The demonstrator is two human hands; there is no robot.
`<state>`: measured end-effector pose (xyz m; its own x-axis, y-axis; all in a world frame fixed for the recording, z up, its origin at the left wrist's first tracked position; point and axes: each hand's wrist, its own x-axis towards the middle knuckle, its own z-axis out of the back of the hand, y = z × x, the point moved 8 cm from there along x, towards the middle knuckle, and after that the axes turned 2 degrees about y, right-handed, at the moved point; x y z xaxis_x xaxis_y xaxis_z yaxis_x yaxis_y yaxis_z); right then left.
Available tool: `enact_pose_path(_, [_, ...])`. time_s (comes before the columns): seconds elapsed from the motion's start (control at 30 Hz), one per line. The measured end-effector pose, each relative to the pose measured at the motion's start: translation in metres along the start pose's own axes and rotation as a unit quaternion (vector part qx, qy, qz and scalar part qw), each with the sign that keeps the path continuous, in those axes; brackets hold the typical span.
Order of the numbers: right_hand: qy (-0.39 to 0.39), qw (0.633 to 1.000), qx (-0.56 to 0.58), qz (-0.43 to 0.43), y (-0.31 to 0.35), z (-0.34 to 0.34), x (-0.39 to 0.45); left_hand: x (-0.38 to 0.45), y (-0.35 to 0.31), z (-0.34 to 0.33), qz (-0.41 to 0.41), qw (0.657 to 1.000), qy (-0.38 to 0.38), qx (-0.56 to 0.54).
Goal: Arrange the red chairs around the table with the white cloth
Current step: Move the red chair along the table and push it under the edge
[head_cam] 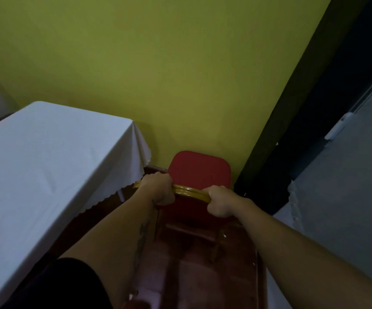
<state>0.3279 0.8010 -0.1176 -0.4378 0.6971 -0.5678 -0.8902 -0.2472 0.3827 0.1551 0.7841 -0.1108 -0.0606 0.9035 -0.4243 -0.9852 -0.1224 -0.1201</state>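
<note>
Yellow-green wall (158, 74) fills the far side of the room, with a dark doorway or panel (303, 130) at the right and a reddish floor (191, 275) below. At the left stands the bench (35, 163), draped in its white cloth. The red chair (199, 170) sits at the far right of it, near the wall and just beside the cloth's corner, seat facing away from the viewer.

Both hands are closed on the gold top rail (190, 192) of the chair back — the left hand (159, 189) at the left end, the right hand (219, 202) at the right end, each grip wrapped fully round the rail.

It looks like a padded banquet chair on a rigid metal frame — probably moderate in weight, though the dim light hides detail. The rail is stiff and smooth, a sound place to hold; a two-handed hold at its ends should steer the chair without twisting.
</note>
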Motion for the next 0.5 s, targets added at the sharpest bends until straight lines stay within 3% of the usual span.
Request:
enact_pose_path(0.13, [0.021, 1.0, -0.005, 0.017, 0.001, -0.001, -0.001, -0.008, -0.006, 0.006, 0.017, 0.999, -0.025, 0.035])
enact_pose_path(0.5, [0.068, 0.989, -0.083, 0.101, -0.015, -0.019, -0.039, -0.076, -0.034, -0.032, 0.108, 0.994, -0.018, -0.009])
